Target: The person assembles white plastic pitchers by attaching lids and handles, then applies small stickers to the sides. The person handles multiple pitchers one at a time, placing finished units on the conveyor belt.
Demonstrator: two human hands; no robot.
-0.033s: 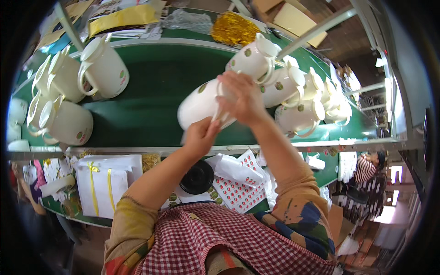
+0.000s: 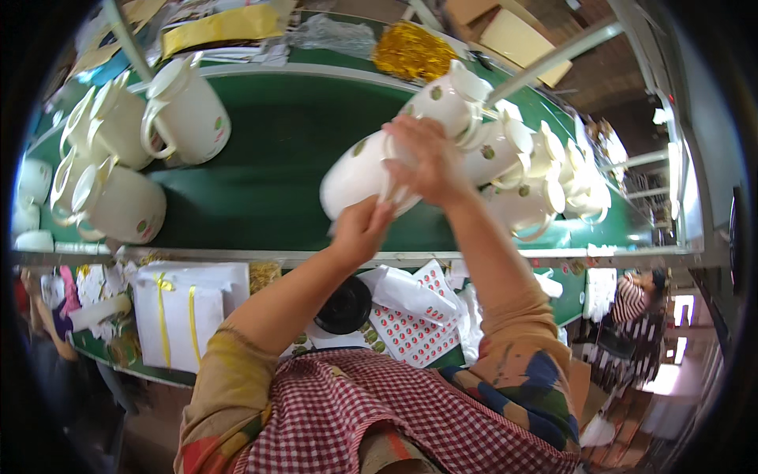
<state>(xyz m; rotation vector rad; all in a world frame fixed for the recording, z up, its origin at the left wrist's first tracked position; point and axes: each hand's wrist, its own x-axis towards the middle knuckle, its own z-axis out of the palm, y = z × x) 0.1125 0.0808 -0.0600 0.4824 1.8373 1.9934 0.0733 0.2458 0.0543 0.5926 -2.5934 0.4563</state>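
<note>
A white jug (image 2: 351, 180) with a round printed motif lies tilted above the green bench, its rounded base toward the left. My left hand (image 2: 362, 229) is closed at its near side, fingers pinched by the handle. Across the jug's right end lies my right hand (image 2: 430, 162), thumb and fingers curved over it and slightly blurred. That hand hides the jug's mouth. Just beyond my right hand stands another white jug (image 2: 446, 99) with a similar motif.
Several white jugs crowd the right, including one nearby (image 2: 525, 197); others, such as this handled jug (image 2: 189, 114), stand at left. Nearer me lie a black round dish (image 2: 344, 305), a sticker sheet (image 2: 418, 332) and white packets (image 2: 178, 316). Gold tinsel (image 2: 407, 51) lies behind. A person (image 2: 632, 296) sits far right.
The whole view has shifted slightly to the right. The held jug and both my hands sit a little farther right, with my hold looking the same.
</note>
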